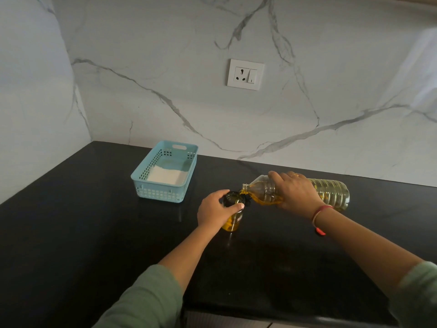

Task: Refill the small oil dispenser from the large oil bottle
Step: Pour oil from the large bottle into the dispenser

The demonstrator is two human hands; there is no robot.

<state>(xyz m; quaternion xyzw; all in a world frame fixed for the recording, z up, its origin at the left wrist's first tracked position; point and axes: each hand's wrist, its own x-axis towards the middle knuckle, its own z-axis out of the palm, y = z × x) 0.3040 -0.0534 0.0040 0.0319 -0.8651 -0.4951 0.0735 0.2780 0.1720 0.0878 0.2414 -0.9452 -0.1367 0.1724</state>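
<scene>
The small glass oil dispenser (233, 221) stands upright on the black counter (94, 233), its top open and yellow oil in its lower part. My left hand (214, 210) grips it around the rim. The large clear oil bottle (331, 191) lies tipped almost level, neck pointing left, its uncapped mouth just above the dispenser's opening. My right hand (295, 191) grips the bottle from above near its shoulder. Yellow oil pools in the bottle's neck and a thin stream runs into the dispenser. A small dark object (247, 202), perhaps the dispenser's lid, lies just behind it, partly hidden.
A light blue perforated plastic basket (151, 185) with a white cloth or paper inside sits at the back left. A red cap (320, 231) lies on the counter under my right forearm. The marble wall carries a socket (245, 74). The counter's front edge runs along the bottom.
</scene>
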